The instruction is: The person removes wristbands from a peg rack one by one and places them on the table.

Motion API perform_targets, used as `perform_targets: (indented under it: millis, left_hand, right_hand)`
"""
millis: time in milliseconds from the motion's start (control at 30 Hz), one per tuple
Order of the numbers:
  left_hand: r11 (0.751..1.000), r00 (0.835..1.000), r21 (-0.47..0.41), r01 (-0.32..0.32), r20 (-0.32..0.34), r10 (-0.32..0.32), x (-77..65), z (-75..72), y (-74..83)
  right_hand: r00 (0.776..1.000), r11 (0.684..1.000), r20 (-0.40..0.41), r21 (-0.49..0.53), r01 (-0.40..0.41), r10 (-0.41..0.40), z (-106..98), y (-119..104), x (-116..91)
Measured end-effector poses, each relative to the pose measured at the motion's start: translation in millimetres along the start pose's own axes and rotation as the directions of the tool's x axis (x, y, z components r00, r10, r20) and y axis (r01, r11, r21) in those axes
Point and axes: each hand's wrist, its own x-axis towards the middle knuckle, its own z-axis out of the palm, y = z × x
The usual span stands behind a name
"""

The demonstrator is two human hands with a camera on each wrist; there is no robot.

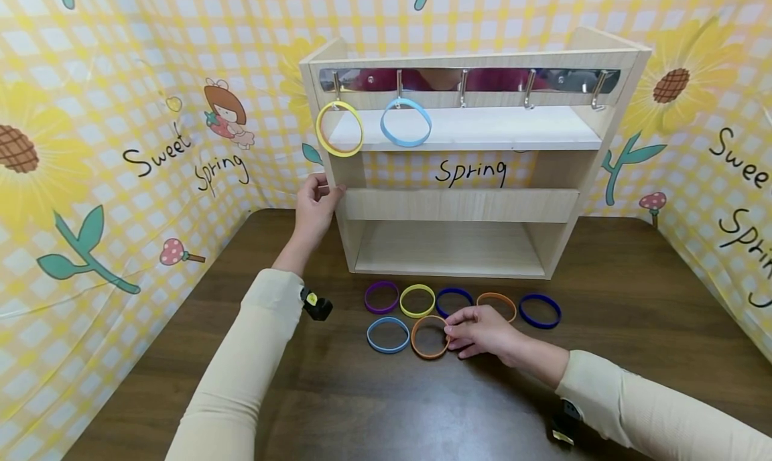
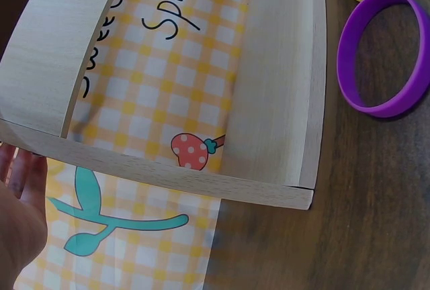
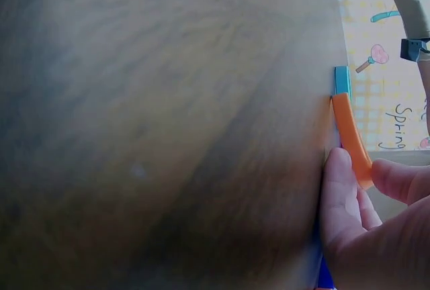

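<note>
My right hand (image 1: 485, 335) pinches the right side of an orange wristband (image 1: 429, 357) between thumb and fingers, low over the table. In the right wrist view this orange band stands tilted, its far end raised toward a light blue band (image 3: 342, 80). With my left hand (image 1: 315, 203) I hold the left side panel of a wooden shelf (image 1: 461, 204), thumb on its front edge and fingers round the outside. A yellow wristband (image 1: 342, 154) hangs on the first hook, a light blue wristband (image 1: 406, 143) on the second.
On the dark wooden table (image 1: 338, 407) lie purple (image 1: 382, 311), yellow (image 1: 417, 315), blue (image 1: 454, 290), orange (image 1: 496, 295), dark blue (image 1: 539, 325) and light blue (image 1: 388, 350) wristbands. The shelf's metal rail (image 1: 431, 80) carries several hooks. Checkered cloth (image 1: 181, 45) surrounds the table.
</note>
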Motion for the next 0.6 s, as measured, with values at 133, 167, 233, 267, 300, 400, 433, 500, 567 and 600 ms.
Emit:
perform_targets:
  millis: [133, 167, 233, 267, 300, 400, 433, 500, 567, 600]
  left_hand:
    - [1.000, 1.000, -0.002, 0.002, -0.001, -0.002, 0.0, 0.1, -0.5]
    - [1.000, 1.000, -0.003, 0.001, -0.002, -0.001, 0.1, 0.2, -0.6]
    - [1.000, 1.000, -0.003, 0.001, -0.001, -0.001, 0.1, 0.2, -0.5]
    - [1.000, 1.000, -0.003, 0.001, 0.000, -0.001, 0.1, 0.2, -0.7]
    - [1.000, 1.000, -0.002, 0.001, 0.001, -0.001, 0.3, 0.2, -0.7]
    - [1.000, 1.000, -0.002, -0.002, 0.000, 0.002, 0.4, 0.3, -0.9]
    - [1.000, 1.000, -0.004, -0.003, 0.001, 0.003, 0.5, 0.4, -1.0]
    - [1.000, 1.000, -0.004, -0.004, 0.002, 0.004, 0.4, 0.3, -0.7]
    - [1.000, 1.000, -0.003, -0.005, 0.002, 0.006, 0.1, 0.0, -0.2]
    - [1.000, 1.000, -0.003, -0.005, 0.003, 0.005, 0.1, -0.1, 0.0]
  right_hand:
    - [1.000, 1.000, -0.009, -0.006, 0.002, -0.002, 0.5, 0.8, -0.1]
    - [1.000, 1.000, -0.010, -0.004, 0.001, -0.001, 0.6, 0.9, -0.2]
    - [1.000, 1.000, -0.015, -0.006, 0.003, -0.003, 1.0, 0.6, -0.4]
    - [1.000, 1.000, -0.019, -0.006, 0.003, -0.003, 1.3, 0.2, -0.5]
    - [1.000, 1.000, -0.024, -0.010, 0.003, -0.003, 1.6, -0.4, -0.6]
    - [0.999, 1.000, -0.038, -0.026, 0.010, -0.011, 2.7, -2.2, -1.4]
    - [0.999, 0.999, -0.044, -0.033, 0.012, -0.013, 2.9, -2.6, -1.6]
    - [0.998, 0.999, -0.055, -0.046, 0.015, -0.018, 3.3, -3.0, -1.8]
    - [0.998, 0.998, -0.064, -0.058, 0.018, -0.022, 3.8, -2.8, -1.6]
    - [0.997, 0.998, -0.069, -0.064, 0.018, -0.022, 4.1, -3.0, -1.5]
